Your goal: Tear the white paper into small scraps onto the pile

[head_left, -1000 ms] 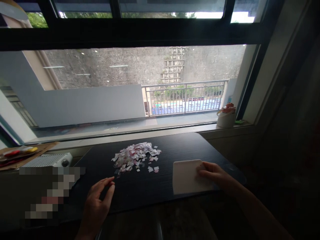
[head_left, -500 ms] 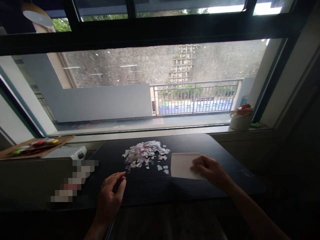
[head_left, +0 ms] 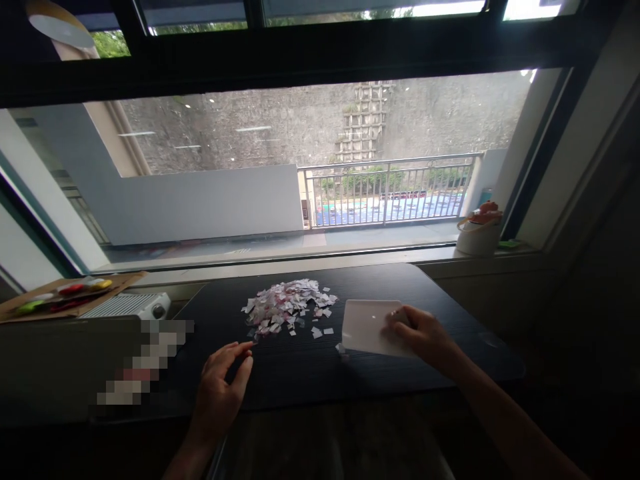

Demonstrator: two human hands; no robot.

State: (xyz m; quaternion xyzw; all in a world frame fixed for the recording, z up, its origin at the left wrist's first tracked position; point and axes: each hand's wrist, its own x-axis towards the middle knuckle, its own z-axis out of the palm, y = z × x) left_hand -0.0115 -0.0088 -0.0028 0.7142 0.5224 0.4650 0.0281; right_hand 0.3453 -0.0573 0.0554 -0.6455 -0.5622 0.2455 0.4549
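A heap of small cut paper pieces (head_left: 287, 303), white and pinkish, lies on the dark table (head_left: 300, 383), with a few scattered at its right side. My right hand (head_left: 423, 337) has its fingers closed on the right part of a pale, flat rectangular plastic sheet (head_left: 364, 325); the fingertips are blurred. One loose paper piece (head_left: 341, 348) touches or lies just by the sheet's lower left corner. Near the front left of the heap, my left hand (head_left: 223, 383) is held with thumb and index finger apart, nothing between them.
A large window with a sill (head_left: 350, 252) runs behind the table. On the sill at right stands a white jug-like container (head_left: 479, 235) with an orange top. At left are a white slatted appliance (head_left: 130, 307) and cardboard (head_left: 27, 305) with colourful items.
The pale sheet has tilted and now catches light. A loose paper piece has shifted down to the sheet's lower left corner. My left hand is nearly unchanged; the view has moved slightly.
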